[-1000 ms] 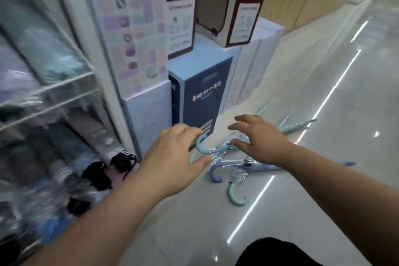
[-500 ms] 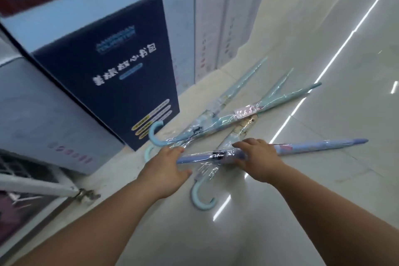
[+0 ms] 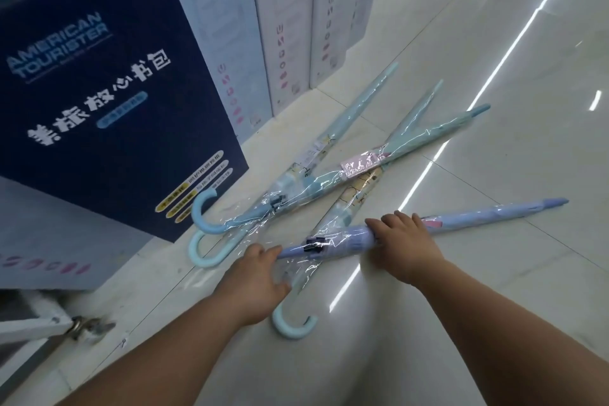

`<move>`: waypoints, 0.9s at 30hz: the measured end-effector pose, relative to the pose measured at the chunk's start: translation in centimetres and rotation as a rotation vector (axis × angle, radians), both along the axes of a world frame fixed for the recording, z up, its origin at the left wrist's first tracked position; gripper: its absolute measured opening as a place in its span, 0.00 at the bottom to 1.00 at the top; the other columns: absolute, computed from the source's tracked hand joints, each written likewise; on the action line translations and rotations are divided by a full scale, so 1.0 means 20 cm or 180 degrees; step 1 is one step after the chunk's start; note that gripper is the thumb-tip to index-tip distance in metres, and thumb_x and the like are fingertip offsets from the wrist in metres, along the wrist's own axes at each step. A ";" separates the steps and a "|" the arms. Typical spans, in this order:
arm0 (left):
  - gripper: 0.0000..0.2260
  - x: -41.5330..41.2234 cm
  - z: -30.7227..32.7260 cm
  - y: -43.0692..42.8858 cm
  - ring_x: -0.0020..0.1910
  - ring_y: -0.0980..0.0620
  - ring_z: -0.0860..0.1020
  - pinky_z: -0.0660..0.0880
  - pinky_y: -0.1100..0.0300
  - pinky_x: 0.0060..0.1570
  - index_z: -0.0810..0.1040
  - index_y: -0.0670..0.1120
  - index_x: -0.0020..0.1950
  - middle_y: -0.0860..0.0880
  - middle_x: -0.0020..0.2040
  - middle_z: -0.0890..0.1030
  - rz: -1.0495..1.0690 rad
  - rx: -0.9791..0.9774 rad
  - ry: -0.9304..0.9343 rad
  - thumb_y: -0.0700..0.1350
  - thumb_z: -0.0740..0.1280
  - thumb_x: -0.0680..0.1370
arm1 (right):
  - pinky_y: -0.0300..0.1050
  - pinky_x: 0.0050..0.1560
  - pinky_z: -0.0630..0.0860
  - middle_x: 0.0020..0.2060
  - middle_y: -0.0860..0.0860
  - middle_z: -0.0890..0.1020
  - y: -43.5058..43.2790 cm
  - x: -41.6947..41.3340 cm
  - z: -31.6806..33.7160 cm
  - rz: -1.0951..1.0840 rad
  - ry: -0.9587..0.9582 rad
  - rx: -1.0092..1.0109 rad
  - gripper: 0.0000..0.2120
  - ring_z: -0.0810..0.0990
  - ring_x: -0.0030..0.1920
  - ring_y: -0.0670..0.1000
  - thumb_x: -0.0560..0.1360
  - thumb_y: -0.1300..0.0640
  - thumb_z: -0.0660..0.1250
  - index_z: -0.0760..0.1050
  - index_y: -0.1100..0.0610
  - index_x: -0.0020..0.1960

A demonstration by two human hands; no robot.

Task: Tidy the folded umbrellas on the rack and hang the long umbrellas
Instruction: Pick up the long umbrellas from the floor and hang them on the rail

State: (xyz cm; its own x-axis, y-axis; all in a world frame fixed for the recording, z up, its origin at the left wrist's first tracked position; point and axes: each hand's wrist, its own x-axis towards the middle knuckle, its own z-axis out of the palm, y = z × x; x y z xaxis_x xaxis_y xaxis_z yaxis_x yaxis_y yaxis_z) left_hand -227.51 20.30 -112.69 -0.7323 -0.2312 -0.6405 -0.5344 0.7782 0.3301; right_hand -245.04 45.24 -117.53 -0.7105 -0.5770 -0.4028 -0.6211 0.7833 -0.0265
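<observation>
Several long umbrellas in clear plastic sleeves lie crossed on the glossy floor. A lilac-blue umbrella point(image 3: 478, 216) lies nearest me, pointing right. My right hand point(image 3: 403, 245) grips its middle. My left hand point(image 3: 255, 277) holds its handle end, which the hand hides. Under it a light-blue umbrella point(image 3: 349, 204) runs diagonally, its hooked handle point(image 3: 293, 328) by my left wrist. Two more light-blue umbrellas point(image 3: 425, 138) lie behind, with their curved handles point(image 3: 204, 217) against the navy box.
A navy American Tourister box point(image 3: 108, 115) stands left of the umbrellas, on a pale grey box point(image 3: 59, 241). Pale cartons point(image 3: 290, 20) line the wall behind. A white rack leg with a caster point(image 3: 79, 326) sits at lower left. Bare shiny floor spreads to the right.
I have leaned down closer to the floor. Both hands went from reaching over the umbrellas to closing round the lilac-blue one, the right at the middle and the left at the handle end.
</observation>
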 end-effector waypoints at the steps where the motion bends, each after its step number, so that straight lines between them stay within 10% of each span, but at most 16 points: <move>1: 0.32 0.01 -0.01 0.00 0.71 0.47 0.70 0.69 0.55 0.68 0.59 0.55 0.80 0.50 0.75 0.63 -0.0024 -0.0004 -0.0007 0.60 0.64 0.78 | 0.58 0.72 0.60 0.60 0.51 0.78 0.00 -0.01 -0.01 -0.0004 0.0019 0.0019 0.26 0.72 0.66 0.58 0.74 0.50 0.64 0.70 0.46 0.72; 8: 0.31 0.07 0.03 0.00 0.78 0.47 0.61 0.62 0.55 0.74 0.57 0.55 0.81 0.50 0.80 0.55 -0.0072 0.0052 0.0028 0.60 0.62 0.80 | 0.49 0.60 0.67 0.51 0.50 0.77 0.01 0.00 0.03 0.0066 0.0072 0.0121 0.14 0.75 0.54 0.57 0.75 0.57 0.61 0.74 0.48 0.60; 15: 0.33 0.22 0.19 -0.03 0.81 0.45 0.50 0.59 0.49 0.75 0.54 0.56 0.82 0.51 0.83 0.46 -0.0109 -0.0075 0.0520 0.60 0.63 0.80 | 0.51 0.54 0.70 0.53 0.48 0.77 0.06 0.21 0.21 -0.0127 -0.0036 0.0006 0.15 0.75 0.55 0.56 0.77 0.44 0.65 0.71 0.45 0.62; 27: 0.36 0.79 0.94 -0.18 0.78 0.36 0.52 0.55 0.37 0.75 0.60 0.55 0.80 0.45 0.82 0.45 0.0238 -0.0807 0.1576 0.65 0.66 0.75 | 0.52 0.50 0.74 0.51 0.49 0.78 -0.18 0.98 1.11 -0.0381 0.0002 -0.0405 0.17 0.76 0.51 0.58 0.77 0.42 0.67 0.73 0.48 0.62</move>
State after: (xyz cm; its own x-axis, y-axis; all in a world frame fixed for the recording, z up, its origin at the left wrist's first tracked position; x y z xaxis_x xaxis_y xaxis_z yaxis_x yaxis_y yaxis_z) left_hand -211.80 16.64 -93.82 -0.9072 -0.3960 -0.1419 -0.4199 0.8318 0.3631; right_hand -225.38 41.74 -95.32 -0.7775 -0.5345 -0.3315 -0.5235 0.8421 -0.1298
